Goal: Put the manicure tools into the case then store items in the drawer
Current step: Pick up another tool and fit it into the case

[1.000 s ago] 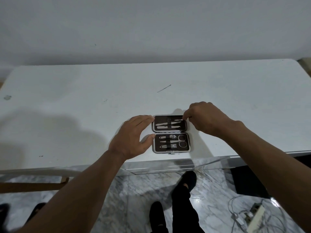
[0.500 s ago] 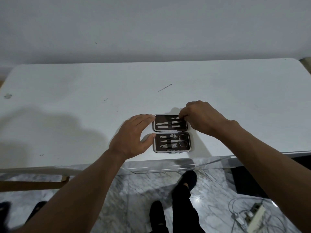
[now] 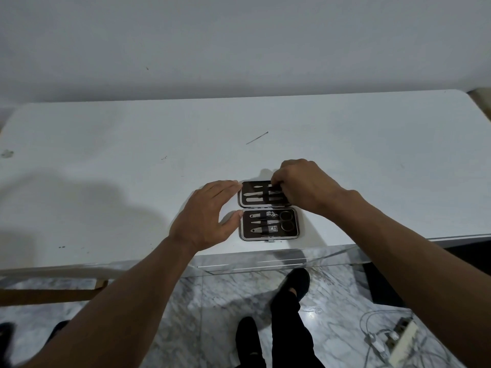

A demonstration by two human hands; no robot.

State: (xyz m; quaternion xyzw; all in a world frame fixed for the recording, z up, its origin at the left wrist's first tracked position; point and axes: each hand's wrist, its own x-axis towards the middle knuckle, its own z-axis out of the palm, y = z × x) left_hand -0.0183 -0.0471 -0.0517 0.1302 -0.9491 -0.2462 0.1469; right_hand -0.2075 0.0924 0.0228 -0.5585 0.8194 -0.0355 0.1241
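Note:
The manicure case (image 3: 269,209) lies open on the white table (image 3: 119,160) near its front edge, both halves lined dark. Scissors (image 3: 286,224), clippers and slim tools sit strapped in the near half. Slim metal tools (image 3: 255,194) lie in the far half. My left hand (image 3: 204,216) rests flat on the table, fingertips and thumb touching the case's left edge. My right hand (image 3: 305,188) covers the far half's right side, its fingers curled and pinching the end of the top tool there.
A thin dark sliver (image 3: 257,138) lies on the table behind the case. A clear pulled-out drawer (image 3: 265,264) shows under the front edge. Below are a marble floor, my feet, and a power strip with cables (image 3: 396,338) at the right.
My right hand has slid left from the case's right edge onto the far half, over the tool ends. My left hand has stayed at the case's left edge.

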